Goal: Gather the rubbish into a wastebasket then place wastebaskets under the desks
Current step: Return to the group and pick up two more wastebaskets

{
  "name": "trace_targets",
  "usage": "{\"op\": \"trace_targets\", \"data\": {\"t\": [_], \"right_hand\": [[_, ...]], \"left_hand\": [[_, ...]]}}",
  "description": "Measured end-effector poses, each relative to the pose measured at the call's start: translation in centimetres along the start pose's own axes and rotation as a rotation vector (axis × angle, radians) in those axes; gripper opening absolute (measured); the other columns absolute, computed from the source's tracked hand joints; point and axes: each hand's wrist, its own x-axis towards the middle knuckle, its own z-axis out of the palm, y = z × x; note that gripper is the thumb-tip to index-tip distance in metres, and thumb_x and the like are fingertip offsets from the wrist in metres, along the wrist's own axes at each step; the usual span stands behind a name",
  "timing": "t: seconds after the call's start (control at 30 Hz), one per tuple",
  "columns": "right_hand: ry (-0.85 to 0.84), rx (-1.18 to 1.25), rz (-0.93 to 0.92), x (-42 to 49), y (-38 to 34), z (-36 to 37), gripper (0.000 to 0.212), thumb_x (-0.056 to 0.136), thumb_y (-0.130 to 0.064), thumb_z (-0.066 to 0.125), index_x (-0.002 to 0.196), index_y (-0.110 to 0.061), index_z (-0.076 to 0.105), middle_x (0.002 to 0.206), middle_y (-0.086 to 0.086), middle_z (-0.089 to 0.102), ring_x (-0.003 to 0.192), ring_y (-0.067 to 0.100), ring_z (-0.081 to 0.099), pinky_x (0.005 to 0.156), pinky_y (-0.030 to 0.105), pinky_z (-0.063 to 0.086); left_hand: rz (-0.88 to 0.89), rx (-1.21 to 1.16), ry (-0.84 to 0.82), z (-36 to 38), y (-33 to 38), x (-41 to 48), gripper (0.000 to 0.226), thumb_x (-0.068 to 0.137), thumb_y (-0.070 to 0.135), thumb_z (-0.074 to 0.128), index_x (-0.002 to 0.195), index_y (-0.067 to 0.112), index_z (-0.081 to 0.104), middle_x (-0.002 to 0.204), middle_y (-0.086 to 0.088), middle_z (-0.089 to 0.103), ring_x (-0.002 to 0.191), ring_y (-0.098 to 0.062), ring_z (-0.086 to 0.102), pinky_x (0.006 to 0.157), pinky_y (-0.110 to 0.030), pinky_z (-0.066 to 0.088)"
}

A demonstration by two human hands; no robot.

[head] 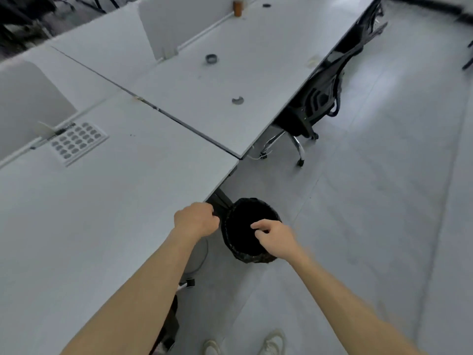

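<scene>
On the far left a white perforated panel (78, 142) lies flat on the near table (102, 213), beside a white divider screen (28, 98). The left hand (195, 221) hangs over the table's right edge, its fingers (211, 213) curled into a loose fist near the wastebasket's left rim; whether they grip the black liner there cannot be told. The wastebasket (249, 230), lined with a black bag, stands on the grey floor (371, 201) just right of the table's edge, beside a dark table leg (221, 199), not under the table. The right hand (275, 238) hovers over the basket's opening, thumb and forefinger pinched together, the other fingers bent; anything held between them is too small to make out. Beyond, a second table (217, 80) carries a tape roll (211, 59) and a brown cylinder (237, 8) at its far end. A black office chair (317, 98) is tucked under its right side. White shoes (273, 342) show at the near edge.
</scene>
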Motion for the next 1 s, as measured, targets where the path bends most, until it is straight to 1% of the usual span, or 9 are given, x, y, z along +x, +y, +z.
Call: {"op": "trace_targets", "data": {"t": [0.07,0.1,0.23,0.37,0.5,0.63,0.73,0.83,1.0], "right_hand": [[0.07,-0.145,-0.073,-4.9,-3.8,-2.7,0.032,0.094,-0.031,0.047,0.118,-0.041,0.067,0.111,-0.017,0.07,0.071,0.005,0.062,0.065,0.022,0.047],[0.122,-0.18,-0.119,-6.6,-5.1,-3.5,0.032,0.094,-0.033,0.047,0.117,-0.041,0.068,0.111,-0.017,0.07,0.069,0.005,0.062,0.063,0.022,0.047],[0.276,-0.214,-0.29,-14.2,-9.5,-4.8,0.03,0.093,-0.037,0.049,0.113,-0.04,0.07,0.117,-0.02,0.068,0.107,0.007,0.061,0.085,0.027,0.053],[0.308,-0.119,-0.495,-17.7,-11.6,-2.1,0.026,0.096,-0.039,0.051,0.113,-0.039,0.07,0.115,-0.026,0.066,0.117,0.003,0.052,0.095,0.021,0.044],[0.028,-0.121,-0.666,-18.6,-13.3,3.3,0.026,0.096,-0.041,0.053,0.116,-0.039,0.069,0.116,-0.028,0.064,0.118,-0.002,0.05,0.1,0.022,0.044],[-0.211,-0.281,-0.9,-20.2,-15.4,9.7,0.029,0.095,-0.044,0.052,0.119,-0.038,0.067,0.121,-0.024,0.064,0.124,0.008,0.051,0.101,0.028,0.045],[-0.367,-0.423,-1.074,-23.9,-17.9,15.3,0.029,0.095,-0.044,0.051,0.118,-0.039,0.068,0.121,-0.021,0.065,0.123,0.011,0.049,0.102,0.028,0.043],[-0.488,-0.544,-1.253,-29.1,-19.9,20.7,0.032,0.095,-0.047,0.047,0.119,-0.04,0.067,0.122,-0.021,0.065,0.127,0.014,0.048,0.104,0.034,0.042],[-0.64,-0.656,-1.456,-38.7,-22.0,30.6,0.033,0.095,-0.045,0.046,0.119,-0.038,0.068,0.123,-0.019,0.066,0.125,0.017,0.049,0.1,0.03,0.041]], "left_hand": [[-0.011,-0.035,-0.033,-1.7,-0.1,-4.9,0.023,0.092,0.033,0.042,0.107,0.029,0.059,0.12,0.002,0.062,0.111,-0.023,0.06,0.075,-0.029,0.038],[0.0,-0.079,-0.003,-1.9,-0.2,-6.6,0.022,0.092,0.034,0.042,0.106,0.032,0.058,0.115,0.003,0.062,0.11,-0.023,0.06,0.074,-0.029,0.038],[-0.003,-0.218,0.094,-2.6,-1.7,-14.6,0.035,0.092,0.041,0.043,0.123,0.035,0.06,0.123,0.005,0.063,0.11,-0.023,0.059,0.084,-0.032,0.044],[-0.124,-0.332,0.224,-2.0,-5.8,-19.6,0.035,0.094,0.043,0.042,0.124,0.038,0.059,0.126,0.008,0.063,0.11,-0.02,0.059,0.078,-0.031,0.04],[-0.39,-0.443,0.311,1.6,-11.4,-26.0,0.037,0.098,0.042,0.041,0.13,0.035,0.056,0.13,0.009,0.061,0.115,-0.018,0.057,0.082,-0.03,0.042],[-0.685,-0.483,0.377,7.4,-15.2,-34.2,0.038,0.098,0.041,0.038,0.129,0.033,0.058,0.121,0.008,0.066,0.102,-0.017,0.062,0.071,-0.029,0.046],[-0.944,-0.572,0.397,12.9,-17.5,-42.7,0.036,0.097,0.04,0.038,0.126,0.035,0.059,0.117,0.008,0.067,0.103,-0.018,0.062,0.073,-0.03,0.046],[-1.187,-0.66,0.397,18.0,-19.1,-51.1,0.034,0.094,0.04,0.043,0.121,0.037,0.062,0.117,0.004,0.068,0.106,-0.024,0.063,0.076,-0.031,0.044],[-1.489,-0.77,0.401,26.0,-22.3,-63.0,0.031,0.091,0.039,0.048,0.115,0.034,0.065,0.12,-0.004,0.068,0.11,-0.031,0.062,0.081,-0.033,0.044]]}}
